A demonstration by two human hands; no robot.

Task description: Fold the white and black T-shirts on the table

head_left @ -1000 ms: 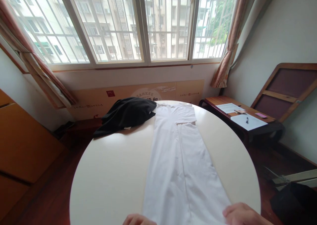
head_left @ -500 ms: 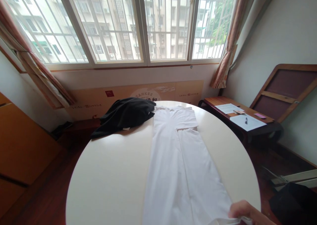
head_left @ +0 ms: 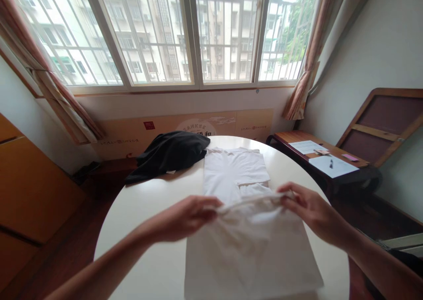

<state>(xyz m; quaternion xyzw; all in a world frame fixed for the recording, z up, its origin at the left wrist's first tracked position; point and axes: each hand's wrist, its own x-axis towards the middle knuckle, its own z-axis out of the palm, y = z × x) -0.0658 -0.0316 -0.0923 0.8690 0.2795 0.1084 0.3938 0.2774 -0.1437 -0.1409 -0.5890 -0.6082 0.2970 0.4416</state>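
A white T-shirt [head_left: 233,165] lies on the round white table [head_left: 148,229], its sides folded inward and a short sleeve showing at the right. My left hand [head_left: 190,216] pinches one corner of the shirt's near edge. At the other corner of that edge, my right hand [head_left: 309,209] is closed on the cloth. Between both hands the edge is lifted above the table and carried over the middle of the shirt, with the cloth hanging down toward me. The lifted cloth is somewhat blurred.
A crumpled black garment [head_left: 168,152] lies at the table's far left edge. On the right stands a low wooden table [head_left: 280,137] with papers [head_left: 332,165] and a pen. Behind are a barred window, curtains and a printed cardboard panel [head_left: 158,126].
My left hand has come into view and grips the shirt. My right hand has moved up and forward. The shirt's near edge is now raised and brought over toward the far end.
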